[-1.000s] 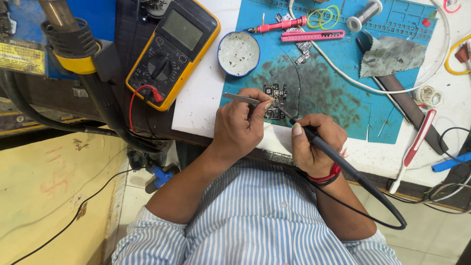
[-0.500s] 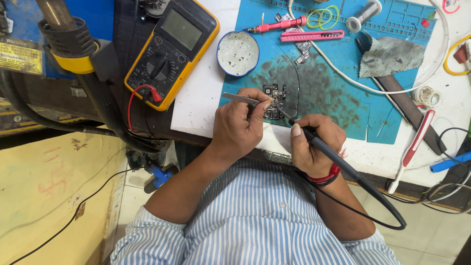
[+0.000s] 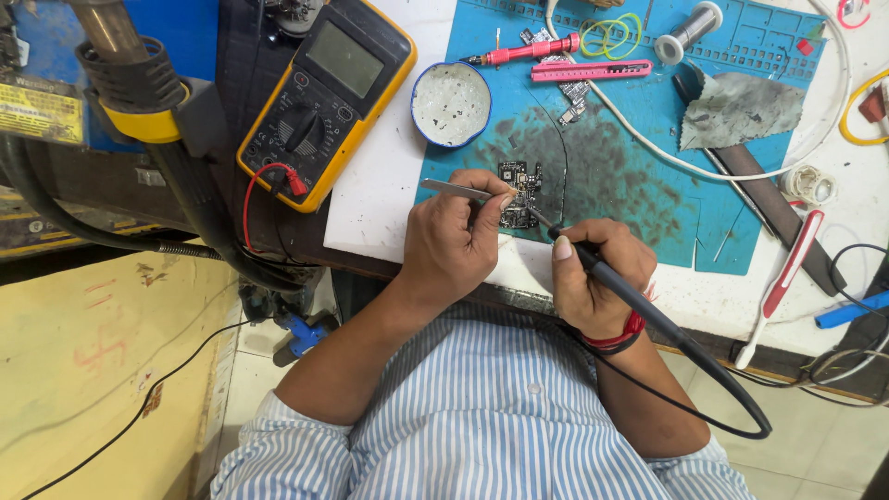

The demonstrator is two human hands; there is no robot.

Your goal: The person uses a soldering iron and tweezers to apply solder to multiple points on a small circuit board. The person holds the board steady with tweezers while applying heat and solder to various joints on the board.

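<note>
Circuit board under iron and tweezers

Circuit board (image 3: 515, 194) lies on the blue mat (image 3: 639, 167), just at 12 o'clock of both hands. The right hand (image 3: 593, 278) clenches a black soldering iron (image 3: 593, 264), tip at the board. The left hand (image 3: 458, 241) pinches metal tweezers (image 3: 454, 190) beside it. Farther at 11 o'clock sit a round tin (image 3: 451, 104) and a yellow multimeter (image 3: 324, 93).

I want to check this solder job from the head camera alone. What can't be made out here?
- Where the black soldering iron tip meets the small dark circuit board: too small.
- The metal tweezers' points: hidden by the left hand.
- The right hand's grip underside: hidden by its own fingers.
- The yellow multimeter's top: cut by the edge.
</note>
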